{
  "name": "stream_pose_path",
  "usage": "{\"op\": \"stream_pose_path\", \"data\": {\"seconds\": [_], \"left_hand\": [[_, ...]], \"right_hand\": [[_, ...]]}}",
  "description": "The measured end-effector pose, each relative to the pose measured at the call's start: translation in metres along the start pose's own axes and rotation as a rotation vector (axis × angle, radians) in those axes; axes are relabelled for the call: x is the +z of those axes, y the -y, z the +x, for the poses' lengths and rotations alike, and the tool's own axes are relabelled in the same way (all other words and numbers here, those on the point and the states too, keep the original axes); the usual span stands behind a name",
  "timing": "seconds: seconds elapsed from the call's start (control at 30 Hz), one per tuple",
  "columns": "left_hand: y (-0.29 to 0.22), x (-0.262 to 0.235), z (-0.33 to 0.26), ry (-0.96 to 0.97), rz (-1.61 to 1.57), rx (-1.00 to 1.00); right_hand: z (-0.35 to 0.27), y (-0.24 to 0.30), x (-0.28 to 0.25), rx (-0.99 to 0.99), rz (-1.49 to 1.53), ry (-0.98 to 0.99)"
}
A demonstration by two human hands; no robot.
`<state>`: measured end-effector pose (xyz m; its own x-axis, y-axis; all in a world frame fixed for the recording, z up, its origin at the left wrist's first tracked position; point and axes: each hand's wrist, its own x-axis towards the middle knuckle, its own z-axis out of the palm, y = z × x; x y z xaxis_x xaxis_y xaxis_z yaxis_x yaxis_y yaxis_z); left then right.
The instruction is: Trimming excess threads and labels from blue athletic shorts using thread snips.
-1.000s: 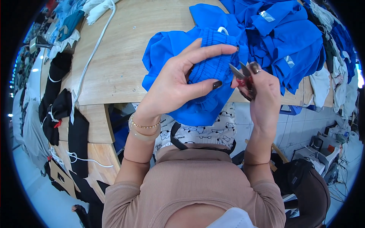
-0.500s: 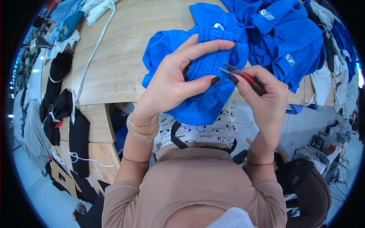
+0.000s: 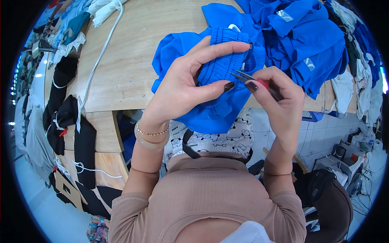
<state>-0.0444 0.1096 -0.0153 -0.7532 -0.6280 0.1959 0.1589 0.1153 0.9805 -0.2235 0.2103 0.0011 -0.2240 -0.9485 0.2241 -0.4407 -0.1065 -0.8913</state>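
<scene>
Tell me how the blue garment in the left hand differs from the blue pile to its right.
The blue garment is gripped by the left hand; neither hand holds the blue pile.
The garment shows a gathered waistband; the pile shows loose folds.
Two small shiny patches show on the pile, none on the garment.
Both are bright blue cloth, resting at least partly on the table.

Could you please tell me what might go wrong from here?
The red-handled snips in the right hand have their tips close to the gathered blue waistband, so a slip might nick it. The left hand has its thumb near those tips and could get poked.
</scene>
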Motion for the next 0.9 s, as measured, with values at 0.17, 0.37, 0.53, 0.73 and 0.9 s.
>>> {"op": "stream_pose_path", "data": {"seconds": [0.17,0.37,0.53,0.73,0.9], "left_hand": [[0.001,0.005,-0.001,-0.071,-0.015,0.058],[-0.001,0.007,-0.001,-0.054,-0.023,0.036],[0.003,0.008,-0.001,-0.028,0.078,0.041],[0.004,0.005,-0.002,-0.078,0.047,0.069],[0.003,0.008,-0.001,-0.109,0.081,0.101]], "right_hand": [[-0.002,-0.014,0.005,0.252,0.305,0.094],[0.0,-0.016,0.007,0.268,0.335,0.152],[-0.001,-0.011,0.009,0.248,0.422,0.126],[-0.003,0.003,-0.001,0.193,0.196,0.001],[-0.007,0.007,-0.002,0.113,-0.031,-0.01]]}}
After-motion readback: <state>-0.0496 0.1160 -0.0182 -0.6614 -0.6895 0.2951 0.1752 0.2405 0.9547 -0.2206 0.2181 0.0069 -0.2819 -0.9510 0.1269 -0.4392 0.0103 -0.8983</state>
